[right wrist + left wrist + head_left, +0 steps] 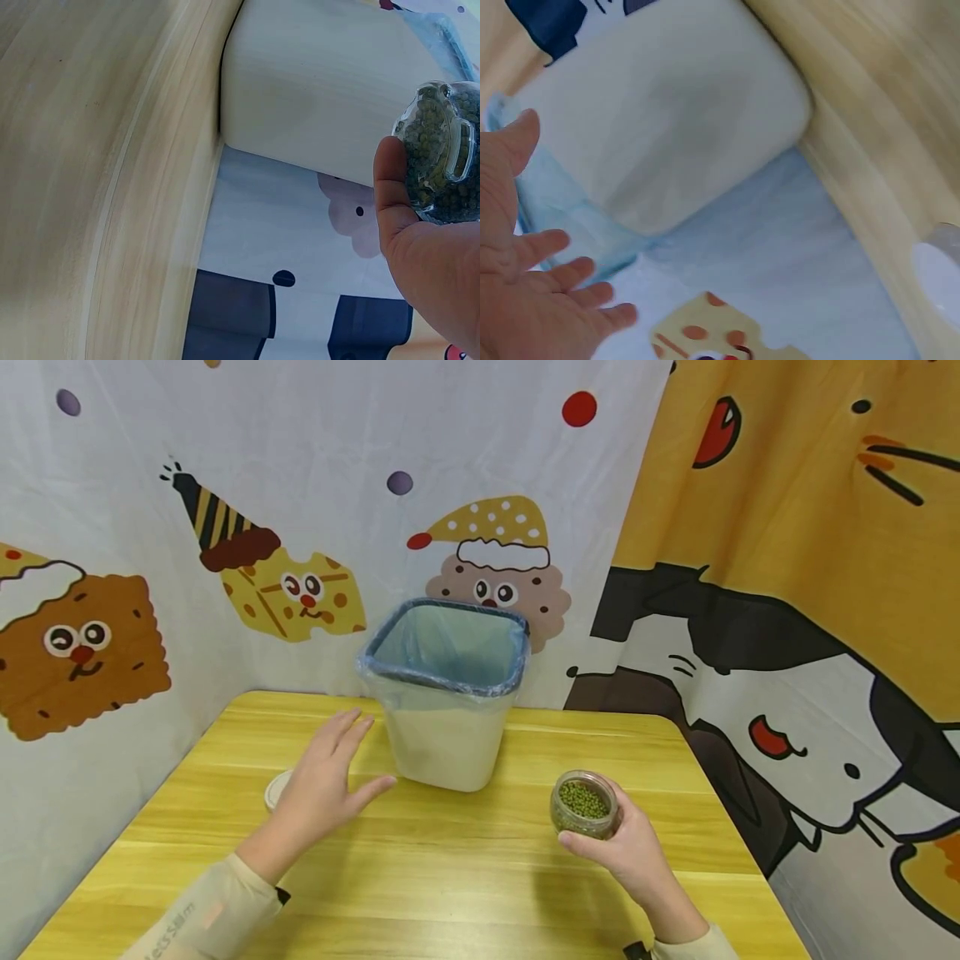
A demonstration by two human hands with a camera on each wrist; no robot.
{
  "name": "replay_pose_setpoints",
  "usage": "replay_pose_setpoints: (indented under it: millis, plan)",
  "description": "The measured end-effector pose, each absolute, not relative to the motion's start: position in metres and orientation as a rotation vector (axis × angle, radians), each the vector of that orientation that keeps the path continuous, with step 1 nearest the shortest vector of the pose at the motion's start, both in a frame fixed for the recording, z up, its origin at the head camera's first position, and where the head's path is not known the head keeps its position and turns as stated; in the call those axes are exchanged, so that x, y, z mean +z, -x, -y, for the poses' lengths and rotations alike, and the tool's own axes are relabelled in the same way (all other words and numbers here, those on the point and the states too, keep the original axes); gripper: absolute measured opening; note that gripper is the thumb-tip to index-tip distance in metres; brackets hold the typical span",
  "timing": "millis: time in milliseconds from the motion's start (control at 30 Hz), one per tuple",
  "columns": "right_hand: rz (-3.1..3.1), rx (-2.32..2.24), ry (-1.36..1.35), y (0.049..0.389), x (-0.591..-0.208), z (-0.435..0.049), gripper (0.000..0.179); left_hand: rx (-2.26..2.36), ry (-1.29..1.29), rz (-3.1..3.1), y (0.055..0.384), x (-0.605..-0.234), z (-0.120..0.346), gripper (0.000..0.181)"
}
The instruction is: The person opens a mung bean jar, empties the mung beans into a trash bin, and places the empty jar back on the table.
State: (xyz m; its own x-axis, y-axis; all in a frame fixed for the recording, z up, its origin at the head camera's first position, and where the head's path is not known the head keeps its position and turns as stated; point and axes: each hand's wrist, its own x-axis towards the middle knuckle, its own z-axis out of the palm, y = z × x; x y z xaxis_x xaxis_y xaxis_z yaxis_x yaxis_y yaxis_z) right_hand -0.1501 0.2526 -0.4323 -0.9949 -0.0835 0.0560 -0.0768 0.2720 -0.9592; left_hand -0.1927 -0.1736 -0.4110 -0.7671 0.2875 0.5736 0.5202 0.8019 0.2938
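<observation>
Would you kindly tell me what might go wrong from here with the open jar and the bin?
The open jar holds small green beans, so a tilt might scatter them over the table. Only the right hand holds the jar, so it could slip from that one grip. The left hand, spread near the bin, might bump it or catch its liner.

The cream sleeve [213, 906] at lower left bears grey lettering [171, 931]. The lower-right sleeve [697, 945] is cream too. A black piece [282, 896] shows by each cuff [249, 877].
</observation>
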Motion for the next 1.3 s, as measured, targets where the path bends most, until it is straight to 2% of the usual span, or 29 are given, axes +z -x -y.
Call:
replay_pose_setpoints:
  millis: [400,733,900,1133,1300]
  plan:
    - [-2.505,-1.889,0.162,0.150,-0.434,-0.251,0.085,-0.446,0.887,2.050,0.201,-0.376,0.144,0.073]
    - [-2.485,-1.895,0.127,0.150,-0.435,-0.252,0.086,-0.216,0.885,2.137,0.227,-0.350,0.123,0.084]
    - [-2.519,-1.869,0.122,0.150,-0.431,-0.254,0.086,-0.124,0.877,2.241,0.238,-0.348,0.109,0.093]
    - [-2.541,-1.883,0.258,0.160,-0.417,-0.260,0.083,-0.065,0.812,2.243,0.244,-0.357,0.097,0.091]
    - [-2.689,-1.782,0.291,0.171,-0.390,-0.270,0.080,-0.065,0.767,2.131,0.239,-0.363,0.091,0.087]
